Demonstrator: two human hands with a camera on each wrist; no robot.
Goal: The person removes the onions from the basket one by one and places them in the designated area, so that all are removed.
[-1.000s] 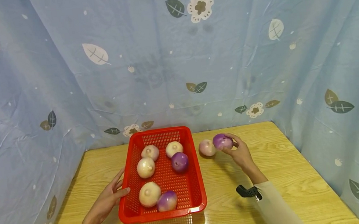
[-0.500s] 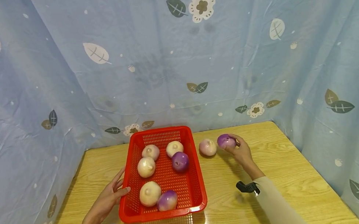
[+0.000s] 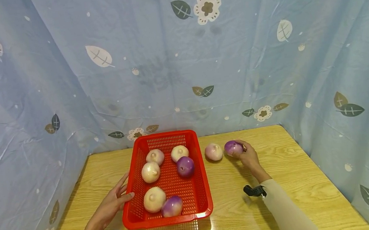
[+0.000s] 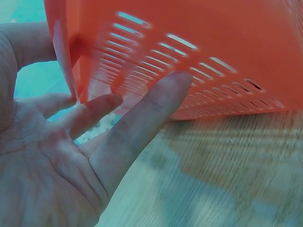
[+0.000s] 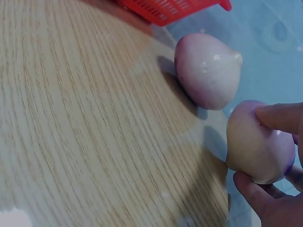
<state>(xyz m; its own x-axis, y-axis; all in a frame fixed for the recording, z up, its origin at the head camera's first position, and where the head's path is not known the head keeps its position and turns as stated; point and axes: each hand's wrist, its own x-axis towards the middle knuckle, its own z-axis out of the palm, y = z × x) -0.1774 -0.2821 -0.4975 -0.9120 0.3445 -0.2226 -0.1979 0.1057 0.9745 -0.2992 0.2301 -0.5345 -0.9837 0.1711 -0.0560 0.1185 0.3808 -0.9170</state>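
Note:
My left hand [image 3: 110, 205] holds the near-left side of a red plastic basket [image 3: 198, 159], thumb over the rim. In the left wrist view its fingers [image 4: 142, 120] lie against the slotted outer wall. To the right of the basket, my right hand [image 3: 249, 157] grips a purple onion [image 3: 232, 147], which is close over the tabletop. The right wrist view shows the onion [image 5: 253, 139] between thumb and fingers, its underside pale. A pinkish-white onion [image 3: 214, 152] lies on the table between it and the basket. Inside the basket are several white onions [image 3: 154, 199] and two purple onions [image 3: 185, 167].
The basket stands on a wooden table [image 3: 297, 178], left of the middle. A pale blue curtain [image 3: 153, 77] with leaf and flower prints hangs behind the table and along both sides. Black straps with camera mounts [image 3: 254, 190] are on both wrists.
My right hand has moved the purple onion slightly right and down towards the table, away from the pinkish-white onion. The left hand and the basket have stayed in place.

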